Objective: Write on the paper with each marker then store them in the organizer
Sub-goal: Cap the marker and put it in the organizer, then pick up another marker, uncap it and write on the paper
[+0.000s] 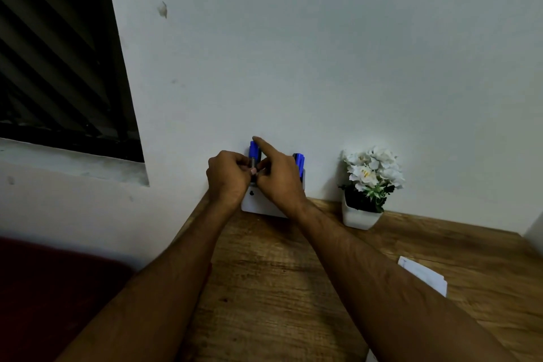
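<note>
At frame centre, left hand point(227, 176) and right hand point(279, 179) both curled, pinching one small marker point(253, 164) above white organizer point(258, 204); right forefinger extended.

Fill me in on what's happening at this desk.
A person has both hands up at a white organizer standing against the wall at the back of a wooden desk. The left hand and right hand pinch a small marker between them just above it. Another blue marker already stands in the organizer. A sheet of paper lies on the right, by a potted plant.
</note>
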A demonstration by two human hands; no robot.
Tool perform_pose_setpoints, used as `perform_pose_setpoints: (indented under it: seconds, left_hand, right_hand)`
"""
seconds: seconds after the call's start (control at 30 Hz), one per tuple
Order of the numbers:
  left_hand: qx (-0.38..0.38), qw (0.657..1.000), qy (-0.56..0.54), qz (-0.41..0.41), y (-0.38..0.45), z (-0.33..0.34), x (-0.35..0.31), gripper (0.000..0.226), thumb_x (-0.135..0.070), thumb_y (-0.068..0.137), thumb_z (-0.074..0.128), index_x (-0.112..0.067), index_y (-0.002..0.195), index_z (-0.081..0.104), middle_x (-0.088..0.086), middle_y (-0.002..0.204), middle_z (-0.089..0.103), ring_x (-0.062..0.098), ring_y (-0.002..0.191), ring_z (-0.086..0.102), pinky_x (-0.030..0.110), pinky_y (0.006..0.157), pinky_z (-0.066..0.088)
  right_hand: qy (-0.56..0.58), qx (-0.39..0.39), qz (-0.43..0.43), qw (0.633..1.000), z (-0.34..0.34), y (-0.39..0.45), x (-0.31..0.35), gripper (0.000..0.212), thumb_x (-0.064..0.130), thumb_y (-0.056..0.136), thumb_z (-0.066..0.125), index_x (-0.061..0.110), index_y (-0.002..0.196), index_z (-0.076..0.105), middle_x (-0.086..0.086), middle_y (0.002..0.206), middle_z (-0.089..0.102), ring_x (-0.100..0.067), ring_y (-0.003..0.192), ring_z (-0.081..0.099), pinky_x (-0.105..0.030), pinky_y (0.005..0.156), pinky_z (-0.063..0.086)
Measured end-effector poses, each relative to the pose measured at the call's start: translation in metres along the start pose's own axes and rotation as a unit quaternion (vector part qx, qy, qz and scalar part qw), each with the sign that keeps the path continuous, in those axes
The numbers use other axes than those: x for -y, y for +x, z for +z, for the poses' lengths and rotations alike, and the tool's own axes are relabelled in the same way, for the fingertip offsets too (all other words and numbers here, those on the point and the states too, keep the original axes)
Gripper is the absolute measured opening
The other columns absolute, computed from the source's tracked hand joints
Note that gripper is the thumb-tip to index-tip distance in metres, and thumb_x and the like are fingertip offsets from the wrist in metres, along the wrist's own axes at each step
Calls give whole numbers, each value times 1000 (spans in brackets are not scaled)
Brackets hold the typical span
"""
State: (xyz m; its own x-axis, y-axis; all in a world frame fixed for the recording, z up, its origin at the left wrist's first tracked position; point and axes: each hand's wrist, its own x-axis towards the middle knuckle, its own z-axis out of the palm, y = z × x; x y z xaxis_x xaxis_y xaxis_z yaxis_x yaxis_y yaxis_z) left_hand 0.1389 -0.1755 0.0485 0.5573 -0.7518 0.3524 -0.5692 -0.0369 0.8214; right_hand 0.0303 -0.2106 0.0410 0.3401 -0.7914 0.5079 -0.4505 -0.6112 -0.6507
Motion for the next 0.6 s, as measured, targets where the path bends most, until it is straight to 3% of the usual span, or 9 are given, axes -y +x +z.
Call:
perform_pose_setpoints:
  seconds: [0.1,0.2,0.4,0.5,0.6]
  left_hand:
    - [17,999,39,5,-1,0,0,23,-14,81,79,-7,102,77,12,98,76,25,89,71,31,79,56]
    - [16,998,59,10,-5,0,-2,20,-12,81,76,-7,100,77,11,95,76,25,88,70,25,71,48]
    - [6,999,31,9,-11,-3,-2,31,-13,78,81,-6,108,75,10,100,75,23,94,71,25,79,48]
    - [-1,999,32,8,-12,-6,-2,34,-13,78,81,-6,110,74,10,102,75,22,95,71,29,85,53]
    - [-8,999,36,-4,-13,-11,-1,34,-14,80,80,-5,112,73,11,104,75,22,97,70,31,90,53]
  right_hand:
    - [-17,3,1,1000,-1,-3,0,69,-4,87,65,17,151,51,-5,92,75,-16,85,72,-27,87,59]
    - [-30,0,-2,1000,-2,-4,2,62,-3,88,62,13,148,56,-10,99,77,-19,90,72,-35,94,59]
    - [-32,0,4,999,-6,-4,3,61,-3,88,60,14,147,57,-9,97,77,-17,86,70,-37,90,60]
    - [-11,-14,12,1000,-8,-9,6,68,-5,87,58,17,151,52,-8,94,78,-16,86,71,-28,89,58]
    - [-15,-59,17,998,-12,-14,11,53,-4,91,58,12,141,62,-9,101,79,-17,93,73,-27,93,58]
